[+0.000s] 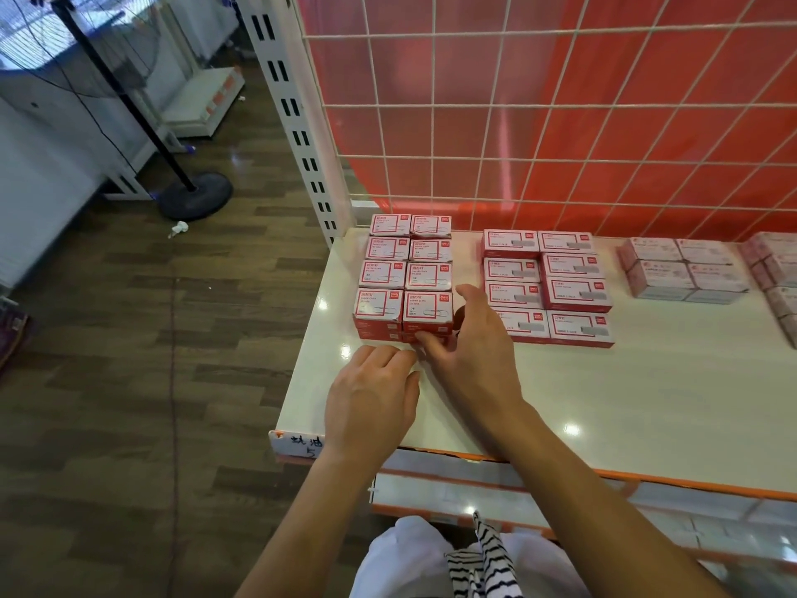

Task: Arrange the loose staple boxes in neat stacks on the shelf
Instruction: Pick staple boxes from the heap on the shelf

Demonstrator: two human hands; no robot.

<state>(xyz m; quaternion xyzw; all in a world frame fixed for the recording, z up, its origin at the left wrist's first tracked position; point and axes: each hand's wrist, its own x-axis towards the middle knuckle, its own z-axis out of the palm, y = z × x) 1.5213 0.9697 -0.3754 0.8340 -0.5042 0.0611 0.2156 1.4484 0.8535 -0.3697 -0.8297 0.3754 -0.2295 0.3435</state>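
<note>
Red-and-white small boxes [407, 269] stand in a tidy two-column block at the shelf's back left. A second block of flatter red-and-white staple boxes [556, 282] lies to its right. My right hand [465, 343] is at the front right corner of the left block, thumb against the front of the nearest stack [427, 315] and fingers along its right side. My left hand [371, 394] rests on the white shelf [625, 403] just in front of the block, fingers loosely bent, holding nothing.
Pale pink box stacks [681, 269] sit further right, with more at the right edge [776, 278]. A white wire grid over a red panel [560, 123] backs the shelf. A slotted upright post [297, 123] stands at the left. A fan stand base [196, 196] is on the wooden floor.
</note>
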